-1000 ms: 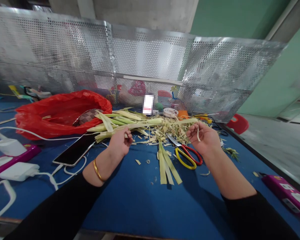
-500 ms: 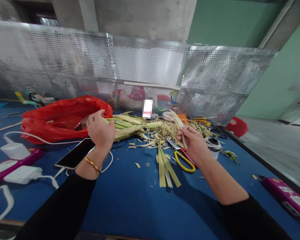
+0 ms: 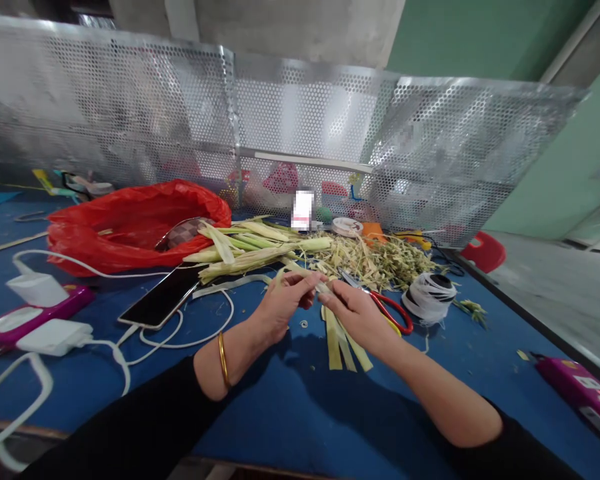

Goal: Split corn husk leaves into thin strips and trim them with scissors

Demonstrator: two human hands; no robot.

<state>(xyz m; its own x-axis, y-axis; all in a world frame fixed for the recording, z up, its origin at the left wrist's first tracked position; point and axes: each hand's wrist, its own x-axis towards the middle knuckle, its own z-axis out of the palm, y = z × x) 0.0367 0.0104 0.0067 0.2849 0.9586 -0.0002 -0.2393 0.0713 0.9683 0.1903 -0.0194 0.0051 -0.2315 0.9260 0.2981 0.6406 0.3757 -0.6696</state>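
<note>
Above the middle of the blue table, my left hand (image 3: pixel 284 300) and my right hand (image 3: pixel 357 310) are close together. Both pinch a pale corn husk strip (image 3: pixel 324 287) with thumb and fingers; part of it is hidden by the fingers. Under my right hand lie several flat, cut husk strips (image 3: pixel 336 347), fanned toward me. Scissors (image 3: pixel 404 319) with red and yellow handles lie just behind my right hand, partly covered. Beyond my left hand is a bundle of pale green husks (image 3: pixel 260 252).
A red plastic bag (image 3: pixel 100 230) stands at the left, with a phone (image 3: pixel 163 297) and white charging cables before it. Dry shredded scraps (image 3: pixel 385 260) are heaped behind the scissors. A spool of white string (image 3: pixel 429 300) stands at right; a purple power strip (image 3: pixel 580 390) lies further right.
My left hand has come from beside the red bag to the middle and now grips the husk strip. My right hand has brought the strip left and nearer to me.
</note>
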